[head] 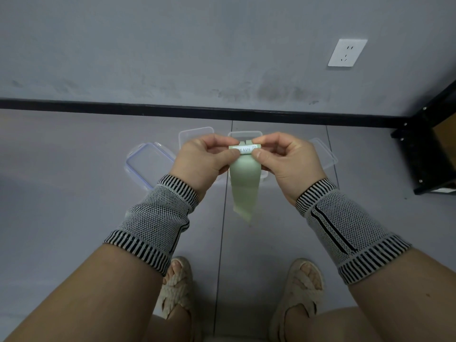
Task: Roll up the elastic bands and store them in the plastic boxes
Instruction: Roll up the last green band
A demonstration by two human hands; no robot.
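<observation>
One green elastic band (244,180), rolled top pinched between left hand (204,160) and right hand (287,161) fingers, above four clear plastic box parts (148,164) on the floor.

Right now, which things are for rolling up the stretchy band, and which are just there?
For the job:
green band, pinched by left hand and right hand
clear boxes
box lids

Just there:
wall socket
black shelf frame
sandals

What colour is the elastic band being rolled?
Pale green elastic band, clearest in the head view.

Grey floor (74,193) under plastic boxes (148,164)
</observation>
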